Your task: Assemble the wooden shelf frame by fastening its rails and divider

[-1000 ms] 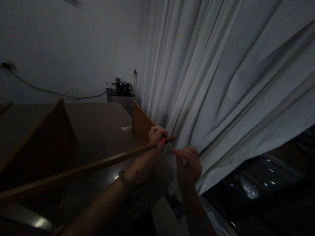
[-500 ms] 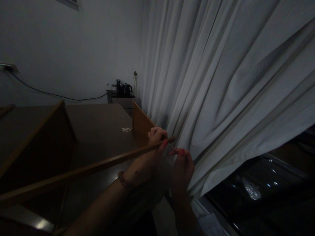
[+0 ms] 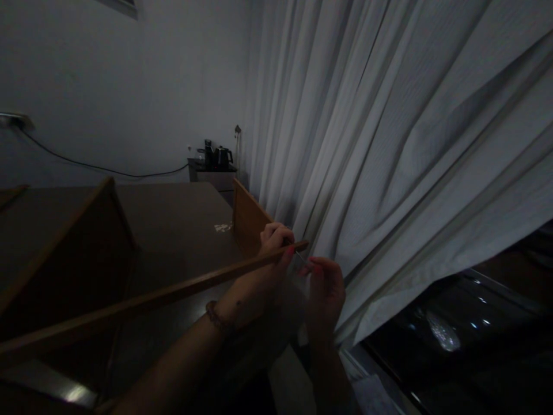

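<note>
My left hand (image 3: 276,242) is wrapped around the far end of a long wooden board (image 3: 203,282), whose narrow edge faces up. Its thumb presses against the near side of the board. To the right, my right hand (image 3: 325,294) pinches a thin metal rod (image 3: 302,258) between thumb and fingers. The rod looks like a hex key, but its kind is hard to make out in the dim light. Its far end meets the board close to my left thumb. Behind my left hand stands an upright wooden panel (image 3: 250,213).
Another upright wooden panel (image 3: 73,248) stands on the dark table (image 3: 168,219). Small pale pieces (image 3: 223,227) lie on the tabletop. A white curtain (image 3: 367,144) hangs close on the right. At the back, a black kettle (image 3: 222,157) sits on a small cabinet (image 3: 216,178).
My right hand has shifted slightly to the right and its fingers have turned a little around the rod. My left hand and the board have stayed nearly still.
</note>
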### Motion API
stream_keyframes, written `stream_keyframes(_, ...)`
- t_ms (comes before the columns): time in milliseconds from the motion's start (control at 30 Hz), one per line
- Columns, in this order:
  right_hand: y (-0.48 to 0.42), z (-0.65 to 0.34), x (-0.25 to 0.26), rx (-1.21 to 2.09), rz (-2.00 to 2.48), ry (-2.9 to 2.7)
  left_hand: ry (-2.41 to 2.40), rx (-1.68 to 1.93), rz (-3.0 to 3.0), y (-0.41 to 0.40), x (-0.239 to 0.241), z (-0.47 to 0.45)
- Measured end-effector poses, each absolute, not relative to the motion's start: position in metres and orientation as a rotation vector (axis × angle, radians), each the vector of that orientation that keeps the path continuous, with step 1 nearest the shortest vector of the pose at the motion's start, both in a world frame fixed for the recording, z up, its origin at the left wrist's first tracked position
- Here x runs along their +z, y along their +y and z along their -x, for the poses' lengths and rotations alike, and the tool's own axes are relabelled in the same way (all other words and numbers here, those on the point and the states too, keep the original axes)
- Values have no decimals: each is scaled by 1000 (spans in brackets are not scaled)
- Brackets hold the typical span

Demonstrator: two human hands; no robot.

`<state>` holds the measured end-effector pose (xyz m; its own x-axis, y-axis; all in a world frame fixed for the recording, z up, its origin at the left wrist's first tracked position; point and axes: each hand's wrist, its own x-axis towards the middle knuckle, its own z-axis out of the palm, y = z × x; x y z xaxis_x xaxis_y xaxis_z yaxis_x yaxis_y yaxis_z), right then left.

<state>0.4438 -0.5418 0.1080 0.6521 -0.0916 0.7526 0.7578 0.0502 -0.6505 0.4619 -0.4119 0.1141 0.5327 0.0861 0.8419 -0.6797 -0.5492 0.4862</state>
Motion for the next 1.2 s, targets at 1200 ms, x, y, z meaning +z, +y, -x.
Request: stream_keyframes(1200, -555, -437, 121, -357, 1678, -535, -426, 1108, -1634, -423, 107, -462)
